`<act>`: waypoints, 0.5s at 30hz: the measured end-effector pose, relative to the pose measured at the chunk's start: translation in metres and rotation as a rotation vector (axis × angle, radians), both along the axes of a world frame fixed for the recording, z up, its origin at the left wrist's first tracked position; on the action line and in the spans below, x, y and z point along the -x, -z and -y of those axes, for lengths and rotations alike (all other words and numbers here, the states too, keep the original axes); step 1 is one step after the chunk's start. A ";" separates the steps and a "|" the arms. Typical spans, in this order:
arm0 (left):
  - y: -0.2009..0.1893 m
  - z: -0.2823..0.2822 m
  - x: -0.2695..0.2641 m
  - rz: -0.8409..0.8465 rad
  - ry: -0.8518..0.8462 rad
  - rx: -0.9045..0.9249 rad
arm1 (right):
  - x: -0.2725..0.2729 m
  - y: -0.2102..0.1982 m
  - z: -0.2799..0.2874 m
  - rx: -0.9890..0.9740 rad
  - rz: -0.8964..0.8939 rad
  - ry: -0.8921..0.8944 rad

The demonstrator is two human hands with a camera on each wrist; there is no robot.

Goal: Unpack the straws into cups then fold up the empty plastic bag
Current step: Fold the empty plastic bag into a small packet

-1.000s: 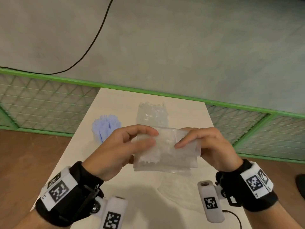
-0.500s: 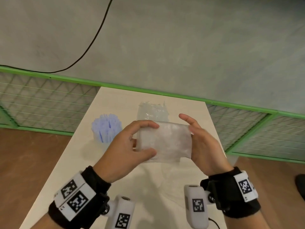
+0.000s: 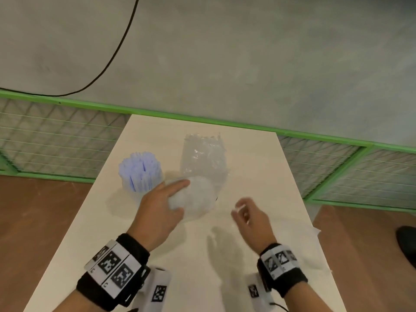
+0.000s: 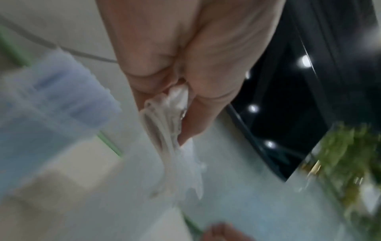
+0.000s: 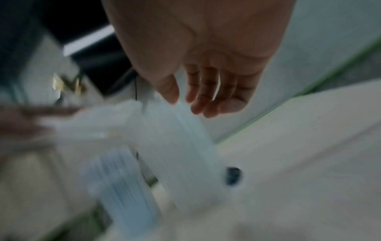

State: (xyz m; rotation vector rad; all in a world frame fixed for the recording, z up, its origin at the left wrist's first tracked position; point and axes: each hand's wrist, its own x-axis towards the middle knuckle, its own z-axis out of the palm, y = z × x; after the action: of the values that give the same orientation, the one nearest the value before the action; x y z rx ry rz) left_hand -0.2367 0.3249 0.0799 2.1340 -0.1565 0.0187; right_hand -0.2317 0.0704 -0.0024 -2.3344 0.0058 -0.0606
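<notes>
Looks like a lab/test cell: pale table (image 3: 258, 167) w/ green-framed mesh fencing (image 3: 56, 140) across mid-frame, bare grey wall (image 3: 247, 52), cable (image 3: 117, 52) upper left.

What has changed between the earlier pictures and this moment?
The right hand let go of the folded plastic bag and drew back, empty. The left hand alone carried the bag forward, down toward the table. The cup of blue straws and the clear cup stayed put.
</notes>
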 end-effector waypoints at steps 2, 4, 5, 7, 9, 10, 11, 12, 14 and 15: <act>0.017 -0.008 0.000 0.001 -0.032 -0.091 | 0.017 0.040 0.011 0.400 -0.259 -0.210; 0.033 -0.014 0.002 -0.034 -0.035 -0.141 | 0.033 0.069 0.017 0.596 -0.459 -0.291; 0.041 -0.016 0.003 -0.053 -0.033 -0.156 | 0.039 0.080 0.019 0.622 -0.477 -0.282; 0.054 -0.019 0.007 -0.077 -0.025 -0.187 | 0.045 0.092 0.021 0.628 -0.428 -0.229; 0.063 -0.022 0.010 -0.085 -0.016 -0.206 | 0.045 0.097 0.022 0.683 -0.367 -0.189; 0.067 -0.024 0.012 -0.095 -0.015 -0.204 | 0.044 0.096 0.023 0.705 -0.345 -0.198; 0.070 -0.027 0.013 -0.110 -0.015 -0.198 | 0.042 0.092 0.025 0.671 -0.335 -0.221; 0.072 -0.030 0.014 -0.129 -0.017 -0.192 | 0.039 0.084 0.028 0.566 -0.338 -0.258; 0.075 -0.037 0.015 -0.168 -0.022 -0.182 | 0.036 0.053 0.032 0.188 -0.348 -0.354; 0.077 -0.040 0.015 -0.195 -0.019 -0.169 | 0.036 0.031 0.031 -0.020 -0.340 -0.392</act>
State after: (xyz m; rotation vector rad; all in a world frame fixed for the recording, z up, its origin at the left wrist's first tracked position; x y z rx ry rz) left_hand -0.2516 0.3653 0.0032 2.2911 -0.0228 -0.1976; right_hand -0.2677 0.0389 -0.0332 -2.2570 -0.2785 0.5270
